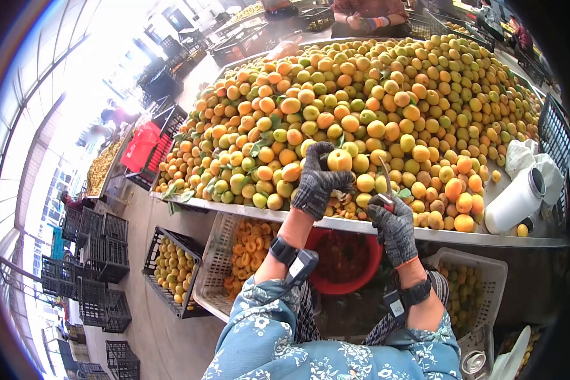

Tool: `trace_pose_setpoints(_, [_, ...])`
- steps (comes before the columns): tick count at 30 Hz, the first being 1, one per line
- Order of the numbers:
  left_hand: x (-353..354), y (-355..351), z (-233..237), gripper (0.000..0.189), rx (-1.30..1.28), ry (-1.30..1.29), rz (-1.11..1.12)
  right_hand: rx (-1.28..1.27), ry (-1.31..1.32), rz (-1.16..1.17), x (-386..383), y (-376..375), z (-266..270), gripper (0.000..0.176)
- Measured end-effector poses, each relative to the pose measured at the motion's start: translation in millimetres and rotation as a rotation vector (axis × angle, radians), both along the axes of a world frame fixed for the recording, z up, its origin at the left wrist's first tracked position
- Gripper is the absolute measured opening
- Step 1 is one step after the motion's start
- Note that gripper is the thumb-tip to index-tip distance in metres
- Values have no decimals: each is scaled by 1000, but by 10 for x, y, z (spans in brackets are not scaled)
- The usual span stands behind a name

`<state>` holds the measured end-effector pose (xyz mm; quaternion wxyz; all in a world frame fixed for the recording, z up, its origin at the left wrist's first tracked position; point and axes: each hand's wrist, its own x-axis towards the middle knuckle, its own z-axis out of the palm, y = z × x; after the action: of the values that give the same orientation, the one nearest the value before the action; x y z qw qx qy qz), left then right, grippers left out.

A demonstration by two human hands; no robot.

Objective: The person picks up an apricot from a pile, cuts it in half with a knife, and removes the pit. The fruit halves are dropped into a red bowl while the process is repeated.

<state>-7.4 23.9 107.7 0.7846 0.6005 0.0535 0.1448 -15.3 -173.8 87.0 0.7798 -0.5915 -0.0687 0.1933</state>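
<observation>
My left hand (322,183), in a dark grey knit glove, is closed on a yellow-orange apricot (340,160) between thumb and fingers. In the matching glove, my right hand (394,229) grips a knife (385,176) by its red handle, the blade pointing up and away from me. The blade stands to the right of the held fruit, apart from it. Beyond both hands a big heap of apricots (386,101), orange to green with some leaves, covers the metal-edged table (437,235). Below my hands is a red basin (375,269) with dark contents.
A white crate (210,272) of halved apricots and a black crate (193,308) of whole ones stand lower left. Another white crate (494,278) is lower right. A white bottle (516,201) lies on the table's right end. A person (370,16) sits across the table.
</observation>
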Motion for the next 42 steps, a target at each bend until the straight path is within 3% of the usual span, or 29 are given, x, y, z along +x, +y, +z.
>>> trace_pose_setpoints(4, [-323,104,-188,87,-2,14,-11,77,-19,83,-107,209,-45,15])
trace_pose_setpoints(5, [-365,132,-274,82,66,-28,-6,70,-14,87,-129,249,-115,15])
trace_pose_setpoints(8, [-473,156,-303,66,-112,-111,-43,39,-116,126,-177,353,-268,23])
trace_pose_setpoints(10, [-499,207,-285,64,-477,-63,-129,38,-113,123,-219,424,-250,22])
trace_pose_setpoints(14, [-502,343,-419,63,-394,-84,-103,114,11,128,-271,541,-251,15])
trace_pose_setpoints(19, [-528,446,-397,60,-159,-106,-32,3,-19,164,-337,603,-183,16])
trace_pose_setpoints(24, [-576,456,-335,50,-226,-27,-103,0,-34,159,-338,581,-179,17])
trace_pose_setpoints(27, [-592,394,-339,59,-262,-62,-135,-56,-56,152,-332,563,-193,18])
trace_pose_setpoints(31, [-574,345,-363,56,-286,-48,-171,-61,-35,140,-316,567,-193,22])
trace_pose_setpoints(33, [-534,310,-422,55,-244,-28,-221,-29,30,131,-309,557,-164,24])
trace_pose_setpoints(35, [-517,236,-458,56,-14,-50,-153,-29,-4,109,-278,564,-251,25])
trace_pose_setpoints(37, [-493,239,-490,58,-25,-54,-172,-31,-37,88,-280,550,-295,25])
trace_pose_setpoints(39, [-478,214,-470,57,-169,-75,-115,33,-34,59,-322,553,-305,15])
trace_pose_setpoints(40, [-496,207,-408,55,-326,-115,-154,-27,-129,65,-322,543,-416,19])
trace_pose_setpoints(41, [-500,202,-386,55,-325,-115,-154,-26,-129,65,-325,540,-462,19])
trace_pose_setpoints(42, [-504,197,-366,53,-378,-107,-169,-122,-419,16,-330,539,-483,22])
